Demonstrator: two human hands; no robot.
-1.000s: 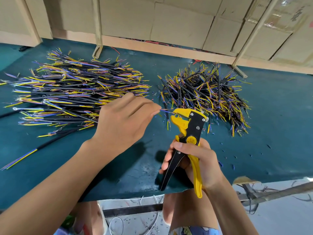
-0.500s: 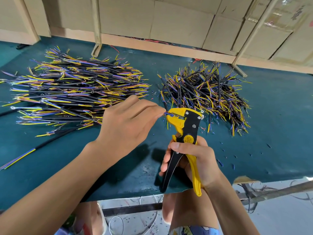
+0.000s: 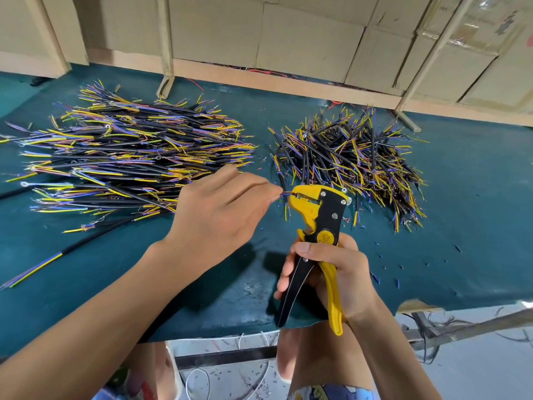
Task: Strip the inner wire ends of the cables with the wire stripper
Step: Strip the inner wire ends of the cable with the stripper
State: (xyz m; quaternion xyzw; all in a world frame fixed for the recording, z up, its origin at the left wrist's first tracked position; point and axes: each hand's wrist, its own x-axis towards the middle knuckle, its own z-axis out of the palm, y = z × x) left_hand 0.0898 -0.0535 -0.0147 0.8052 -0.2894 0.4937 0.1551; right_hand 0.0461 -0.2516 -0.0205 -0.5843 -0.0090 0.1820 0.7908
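Toward the left edge of the dark green cloth-covered tabletop (image 3: 476,197) lies a large heap of black-sheathed cables with yellow, blue and purple inner wires (image 3: 129,160), roughly parallel, their ends fanned toward the middle. One long black cable (image 3: 57,256) runs off the near-left edge. The left hand (image 3: 219,215) has its fingers curled, pinching the thin inner wire end (image 3: 284,194) at the fingertips; that wire meets the head of the yellow and black wire stripper (image 3: 320,215). The right hand (image 3: 328,272) is wrapped round the stripper's handles near the front edge, the handles partly apart.

The wire looks light, limp and thin, likely to buckle or slip unless it is pinched just beside the head.

Toward the back right lies a smaller, tangled heap of short cables (image 3: 354,163). The bare cloth toward the right edge, dotted with insulation scraps (image 3: 375,277), seems the freest room; both heaps crowd the hands from behind.
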